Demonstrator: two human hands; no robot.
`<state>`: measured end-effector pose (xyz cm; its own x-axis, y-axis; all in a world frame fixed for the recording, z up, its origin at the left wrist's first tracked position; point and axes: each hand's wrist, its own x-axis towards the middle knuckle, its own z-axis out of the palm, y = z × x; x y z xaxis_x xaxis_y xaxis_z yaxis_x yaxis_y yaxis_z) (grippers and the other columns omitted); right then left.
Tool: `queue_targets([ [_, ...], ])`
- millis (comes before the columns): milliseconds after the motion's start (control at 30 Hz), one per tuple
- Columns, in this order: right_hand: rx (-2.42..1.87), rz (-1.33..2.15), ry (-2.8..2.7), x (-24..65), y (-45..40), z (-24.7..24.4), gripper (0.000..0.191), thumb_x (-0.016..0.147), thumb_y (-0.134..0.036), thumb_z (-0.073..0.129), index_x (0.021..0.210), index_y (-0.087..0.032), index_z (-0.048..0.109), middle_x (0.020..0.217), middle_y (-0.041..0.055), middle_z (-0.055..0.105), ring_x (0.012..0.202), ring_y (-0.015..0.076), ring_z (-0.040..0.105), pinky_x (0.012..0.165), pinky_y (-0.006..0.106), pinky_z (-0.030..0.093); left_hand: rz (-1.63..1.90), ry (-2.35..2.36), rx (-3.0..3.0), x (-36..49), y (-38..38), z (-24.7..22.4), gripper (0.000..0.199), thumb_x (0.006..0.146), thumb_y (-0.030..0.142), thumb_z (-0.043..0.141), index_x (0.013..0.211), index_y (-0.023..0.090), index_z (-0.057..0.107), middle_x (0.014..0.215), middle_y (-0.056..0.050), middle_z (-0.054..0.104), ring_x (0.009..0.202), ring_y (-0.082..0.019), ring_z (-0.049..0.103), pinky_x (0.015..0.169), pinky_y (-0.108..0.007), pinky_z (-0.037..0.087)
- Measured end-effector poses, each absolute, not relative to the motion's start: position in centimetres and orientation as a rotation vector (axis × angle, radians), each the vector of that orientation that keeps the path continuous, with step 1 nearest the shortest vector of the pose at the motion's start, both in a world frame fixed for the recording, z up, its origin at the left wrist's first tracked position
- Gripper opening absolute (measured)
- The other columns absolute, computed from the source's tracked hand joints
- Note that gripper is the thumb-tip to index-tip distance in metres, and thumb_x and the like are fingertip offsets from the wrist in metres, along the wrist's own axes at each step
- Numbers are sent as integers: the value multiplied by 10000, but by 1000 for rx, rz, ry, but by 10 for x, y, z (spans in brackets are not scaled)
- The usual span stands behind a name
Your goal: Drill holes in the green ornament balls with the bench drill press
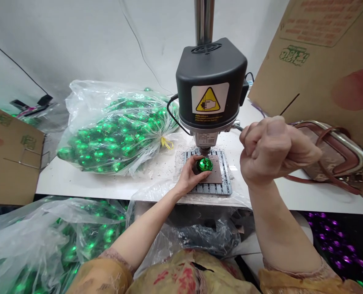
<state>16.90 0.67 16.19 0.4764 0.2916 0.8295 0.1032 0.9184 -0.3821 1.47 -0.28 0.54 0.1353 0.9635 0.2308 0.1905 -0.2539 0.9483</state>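
A shiny green faceted ball (205, 164) sits on a brownish square pad (217, 176) on the slotted metal base (227, 188) of a small bench drill press (212, 77). My left hand (190, 176) grips the ball from its left side, thumb and fingers curved around it. Directly above, the chuck (204, 151) points down at the ball's top; whether the bit touches it I cannot tell. On the right, my right hand (268, 149) is closed in a fist around the press's feed lever (238, 127), whose grip is hidden by the fingers.
A tied clear bag of green balls (108, 134) lies left of the press. Below the table edge is another green-filled bag (86, 232). Cardboard boxes (10, 163) stand on both sides. A brown handbag (331, 151) lies at right, above purple balls (337, 245). Dark shavings dot the table.
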Motion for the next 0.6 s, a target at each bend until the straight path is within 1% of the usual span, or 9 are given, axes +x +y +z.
queue_targets([
  [100,-364,129,-1117,173,9,158,507,887,-252,548,527,-174,199,472,-60,249,418,25,259,440,273,202,1209,1133,1588,15,-3,6,529,747,410,827,1169,216,572,1199,-80,621,1128,-240,600,992,-380,479],
  [200,-431,180,-1171,176,7,156,505,903,-277,519,513,-174,216,477,-52,277,432,32,288,443,283,232,1198,1134,1591,15,-4,6,527,751,411,823,1170,217,569,1201,-81,618,1128,-240,599,988,-381,481],
  [267,-426,165,-1167,176,6,155,503,902,-275,520,516,-177,212,475,-55,259,426,30,286,439,282,243,1198,1133,1591,15,-4,7,522,755,409,821,1169,217,568,1201,-80,618,1130,-241,598,985,-379,481],
  [433,-268,29,-1155,173,11,151,468,858,-133,528,565,-173,165,466,-63,235,406,19,286,408,249,256,1229,1116,1592,16,-4,6,517,763,405,815,1169,216,556,1168,-77,623,1109,-234,603,974,-375,474],
  [600,-196,-23,-1179,173,14,147,454,850,-92,496,589,-177,134,471,-67,236,400,13,277,400,233,301,1243,1129,1600,17,-4,5,525,753,405,824,1159,214,553,1182,-82,620,1107,-233,600,980,-380,463],
])
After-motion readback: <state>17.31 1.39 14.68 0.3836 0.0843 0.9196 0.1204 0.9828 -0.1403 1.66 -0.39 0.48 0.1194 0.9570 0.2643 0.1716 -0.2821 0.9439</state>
